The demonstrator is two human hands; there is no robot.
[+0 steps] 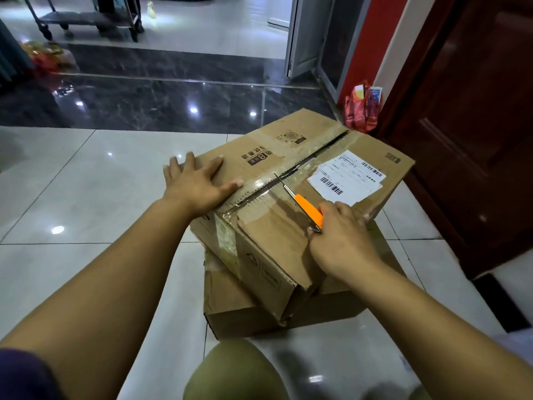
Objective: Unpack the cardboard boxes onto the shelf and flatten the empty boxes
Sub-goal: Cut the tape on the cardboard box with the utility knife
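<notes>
Head view: red packets (364, 108) beside dark wooden door (473, 125), behind taped box (288, 180).

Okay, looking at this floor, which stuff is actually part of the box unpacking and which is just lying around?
Part of the job:
top cardboard box, taped seam partly slit
lower cardboard box beneath it
orange-handled scissors held in the right hand
left hand flat on the top box

Just lying about:
red snack packets by the door
colourful bag far left
trolley at the back
</notes>
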